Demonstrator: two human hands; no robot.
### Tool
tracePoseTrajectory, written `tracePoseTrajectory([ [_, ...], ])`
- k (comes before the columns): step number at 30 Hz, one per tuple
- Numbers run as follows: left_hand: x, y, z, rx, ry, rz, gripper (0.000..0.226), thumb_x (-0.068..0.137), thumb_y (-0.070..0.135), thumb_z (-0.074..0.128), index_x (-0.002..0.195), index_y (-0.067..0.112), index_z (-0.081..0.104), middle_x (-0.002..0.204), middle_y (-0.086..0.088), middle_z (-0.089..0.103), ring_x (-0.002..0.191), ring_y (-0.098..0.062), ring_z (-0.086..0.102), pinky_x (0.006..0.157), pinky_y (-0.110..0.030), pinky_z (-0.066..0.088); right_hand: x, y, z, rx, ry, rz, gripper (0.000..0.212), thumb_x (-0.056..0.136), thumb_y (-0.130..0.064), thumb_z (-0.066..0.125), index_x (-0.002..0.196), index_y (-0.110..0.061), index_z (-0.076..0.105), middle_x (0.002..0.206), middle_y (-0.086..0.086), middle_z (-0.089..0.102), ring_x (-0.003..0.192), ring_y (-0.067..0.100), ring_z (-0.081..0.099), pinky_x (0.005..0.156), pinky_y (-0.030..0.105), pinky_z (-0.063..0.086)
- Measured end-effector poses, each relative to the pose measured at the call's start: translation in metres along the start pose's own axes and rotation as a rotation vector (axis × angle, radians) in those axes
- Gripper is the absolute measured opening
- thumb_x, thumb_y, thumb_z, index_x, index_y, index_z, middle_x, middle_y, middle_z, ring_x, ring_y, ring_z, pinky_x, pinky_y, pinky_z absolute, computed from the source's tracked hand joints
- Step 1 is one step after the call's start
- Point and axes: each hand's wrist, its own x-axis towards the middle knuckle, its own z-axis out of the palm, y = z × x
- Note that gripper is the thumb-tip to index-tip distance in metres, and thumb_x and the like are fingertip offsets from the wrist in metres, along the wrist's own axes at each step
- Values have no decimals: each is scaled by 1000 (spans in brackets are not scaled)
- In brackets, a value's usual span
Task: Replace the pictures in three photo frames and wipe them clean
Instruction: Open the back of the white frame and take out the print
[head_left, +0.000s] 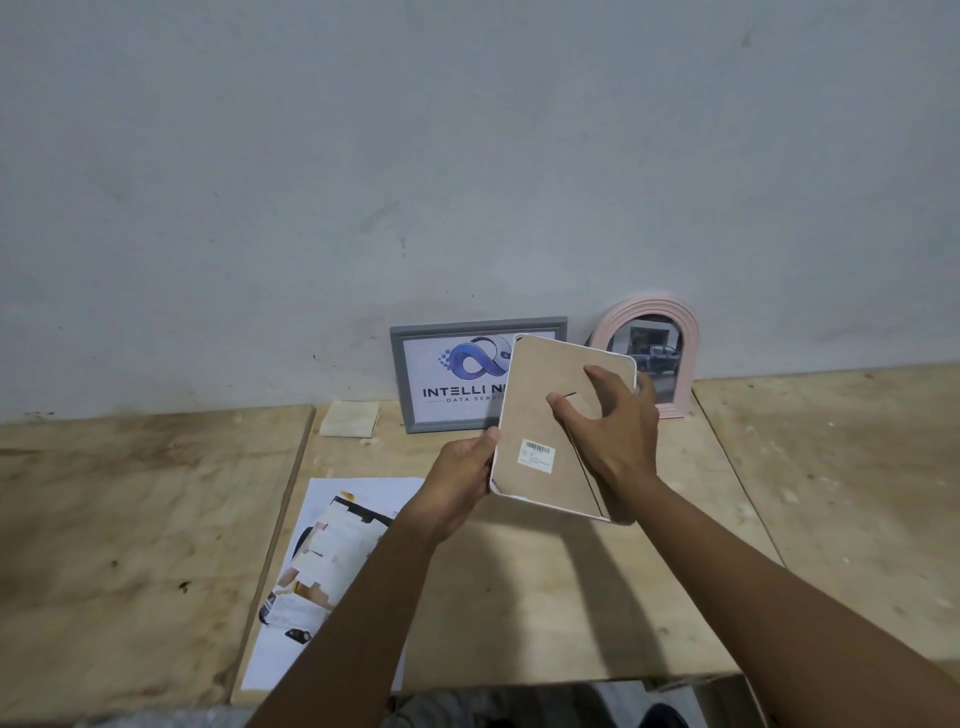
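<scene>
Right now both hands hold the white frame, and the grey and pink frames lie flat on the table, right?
Not flat: the head view shows the grey frame and pink frame standing upright against the wall. The left hand and right hand do hold the white frame.

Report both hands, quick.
Left hand: grips the white frame by its left edge.
Right hand: fingers curled over the same frame's back and right edge.
</scene>
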Motion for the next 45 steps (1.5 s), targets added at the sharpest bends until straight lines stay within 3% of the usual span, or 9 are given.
tracePoseTrajectory([
  [6,-2,2,0,36,13,50,38,109,27,43,95,13,75,98,-8,79,99,-26,74,96,-40,55,-4,0,5,28,-16,46,66,76,-71,69,134,-41,56,154,1,32,136,32,41,107,48,44],
  [13,0,6,11,26,154,74,35,107,36,45,97,17,72,97,-3,79,96,-26,74,87,-41,58,-6,-6,11,65,7,81,68,74,-75,66,134,-43,54,152,0,32,134,31,42,105,47,45],
  [23,-4,16,12,-261,146,-44,27,105,34,51,92,17,68,81,-1,79,84,-24,72,95,-48,54,-10,-10,16,108,17,140,69,74,-79,63,132,-43,56,145,-2,35,130,28,47,104,43,45],
  [27,-4,12,9,-257,170,-31,29,104,41,52,94,19,68,88,-3,78,92,-27,72,96,-50,55,-11,-10,17,79,14,187,69,73,-79,62,132,-45,54,150,1,34,132,31,44,104,45,45],
  [32,-5,3,4,-98,118,47,27,107,34,48,96,20,69,88,5,79,92,-19,73,102,-53,53,-15,-11,15,75,-8,246,67,76,-72,67,133,-42,49,155,5,29,137,33,40,104,44,41],
  [39,0,4,-10,-23,160,19,31,107,35,46,91,20,68,91,-1,75,92,-24,69,98,-50,53,-15,-7,15,30,-168,246,89,68,-72,72,141,-40,32,149,6,30,134,33,42,106,47,42],
  [41,2,3,-15,-5,162,18,31,107,35,46,92,21,69,89,0,76,91,-23,70,96,-48,55,-15,-10,13,-103,-175,207,93,67,-75,70,143,-44,26,158,6,19,144,37,28,110,55,34],
  [43,4,2,-22,43,130,24,33,106,36,48,93,18,72,86,0,78,86,-20,70,88,-41,57,-13,-14,9,-262,-154,45,93,70,-78,65,147,-49,21,166,4,5,151,37,12,115,62,22],
  [45,4,4,-29,110,51,17,33,106,37,49,97,18,74,92,-3,78,84,-17,71,80,-34,56,-6,-18,2,-323,-205,-141,81,80,-73,59,148,-52,20,167,3,9,153,32,11,118,62,12],
])
